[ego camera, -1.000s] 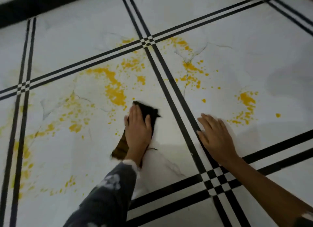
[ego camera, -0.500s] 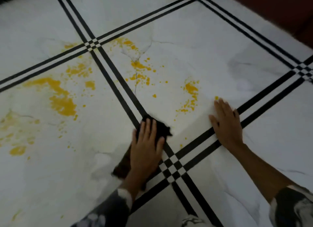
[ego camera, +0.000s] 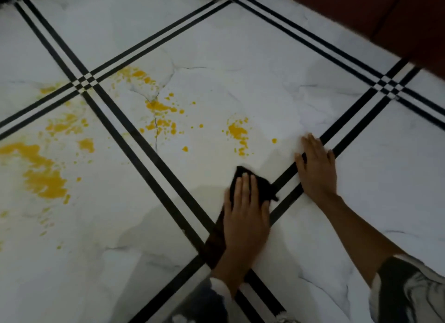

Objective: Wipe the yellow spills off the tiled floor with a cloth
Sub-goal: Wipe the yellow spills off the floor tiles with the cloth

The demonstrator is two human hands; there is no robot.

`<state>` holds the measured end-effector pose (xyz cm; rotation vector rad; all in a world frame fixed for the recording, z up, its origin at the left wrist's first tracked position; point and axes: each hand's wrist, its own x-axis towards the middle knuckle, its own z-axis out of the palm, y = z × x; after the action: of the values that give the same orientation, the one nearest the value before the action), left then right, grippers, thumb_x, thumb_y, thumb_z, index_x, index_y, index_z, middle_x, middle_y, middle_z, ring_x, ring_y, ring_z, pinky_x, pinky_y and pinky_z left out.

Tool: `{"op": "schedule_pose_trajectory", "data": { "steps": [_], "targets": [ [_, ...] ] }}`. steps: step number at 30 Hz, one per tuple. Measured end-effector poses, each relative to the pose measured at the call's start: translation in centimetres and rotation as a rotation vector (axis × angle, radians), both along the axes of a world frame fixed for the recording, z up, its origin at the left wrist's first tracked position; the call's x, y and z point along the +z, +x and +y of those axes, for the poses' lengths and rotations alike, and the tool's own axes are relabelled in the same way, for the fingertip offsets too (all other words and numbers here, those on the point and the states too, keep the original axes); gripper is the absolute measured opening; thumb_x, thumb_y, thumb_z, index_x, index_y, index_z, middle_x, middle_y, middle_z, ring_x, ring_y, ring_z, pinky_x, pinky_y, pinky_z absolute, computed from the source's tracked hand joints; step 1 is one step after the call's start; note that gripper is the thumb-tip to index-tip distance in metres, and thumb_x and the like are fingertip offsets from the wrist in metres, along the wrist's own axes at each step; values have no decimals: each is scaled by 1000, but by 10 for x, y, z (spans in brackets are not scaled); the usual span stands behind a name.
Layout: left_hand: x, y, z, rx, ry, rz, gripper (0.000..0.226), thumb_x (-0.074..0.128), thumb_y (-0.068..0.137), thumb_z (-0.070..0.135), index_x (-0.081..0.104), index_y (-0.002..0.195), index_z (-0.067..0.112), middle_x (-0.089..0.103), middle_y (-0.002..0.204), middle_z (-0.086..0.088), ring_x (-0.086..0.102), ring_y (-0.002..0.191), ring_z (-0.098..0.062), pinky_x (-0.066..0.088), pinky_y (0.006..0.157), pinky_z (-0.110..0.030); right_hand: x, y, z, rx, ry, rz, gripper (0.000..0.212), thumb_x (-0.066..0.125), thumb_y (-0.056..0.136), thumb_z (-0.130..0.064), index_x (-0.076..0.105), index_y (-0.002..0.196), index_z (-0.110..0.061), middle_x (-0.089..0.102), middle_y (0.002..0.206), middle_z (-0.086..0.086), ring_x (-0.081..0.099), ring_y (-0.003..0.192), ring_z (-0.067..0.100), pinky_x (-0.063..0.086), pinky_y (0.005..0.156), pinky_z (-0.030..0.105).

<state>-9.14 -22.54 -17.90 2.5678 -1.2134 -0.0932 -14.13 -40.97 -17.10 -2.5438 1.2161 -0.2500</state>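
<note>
Left hand (ego camera: 246, 216) presses a dark, perhaps brown, cloth (ego camera: 263, 188) near yellow spills (ego camera: 237, 131).

No legible text or labels

We see a white tiled floor (ego camera: 240, 57) veined in grey, crossed by paired black stripes (ego camera: 349, 112) that form checks at the crossings; yellow spills (ego camera: 45, 180) speckle it, the cloth (ego camera: 262, 188) is black, and a sleeve (ego camera: 414, 291) swirls black and white
</note>
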Motion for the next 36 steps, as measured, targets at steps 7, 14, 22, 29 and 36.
{"op": "schedule_pose_trajectory", "data": {
  "steps": [7, 14, 22, 29, 36],
  "targets": [
    [-5, 130, -71, 86, 69, 22, 67, 12, 90, 44, 24, 146, 8, 28, 153, -11, 26, 141, -22, 13, 115, -40, -1, -2, -19, 64, 0, 31, 51, 34, 98, -32, 24, 145, -15, 18, 155, 3, 12, 144, 16, 4, 117, 38],
    [2, 29, -102, -331, 13, 4, 60, 26, 92, 40, 41, 139, 7, 43, 145, -10, 40, 134, -22, 27, 111, -45, -3, 3, -52, 21, 36, -37, 57, 20, 94, -40, 29, 143, -12, 26, 153, 5, 19, 142, 18, 7, 116, 36],
    [-6, 124, -92, 184, 16, -37, 68, 18, 90, 46, 29, 145, 6, 32, 151, -13, 29, 140, -24, 16, 114, -43, -4, 11, -48, -34, 1, -34, 56, 27, 94, -40, 31, 142, -11, 30, 151, 6, 22, 142, 21, 10, 116, 40],
    [10, 167, -123, -182, 71, 47, 66, 10, 90, 46, 22, 147, 13, 22, 155, -7, 19, 143, -19, 9, 115, -38, 2, 76, -29, 37, 97, -62, 47, 26, 100, -32, 32, 142, -11, 23, 154, 6, 16, 143, 21, 5, 117, 36],
    [-3, 172, 1, 417, 31, -17, 64, 26, 91, 41, 34, 142, 3, 37, 147, -15, 34, 137, -27, 25, 112, -46, 14, 151, 6, 284, 165, -125, 59, 22, 92, -47, 48, 132, -12, 39, 147, 6, 29, 139, 20, 12, 114, 36]
  ]
}}
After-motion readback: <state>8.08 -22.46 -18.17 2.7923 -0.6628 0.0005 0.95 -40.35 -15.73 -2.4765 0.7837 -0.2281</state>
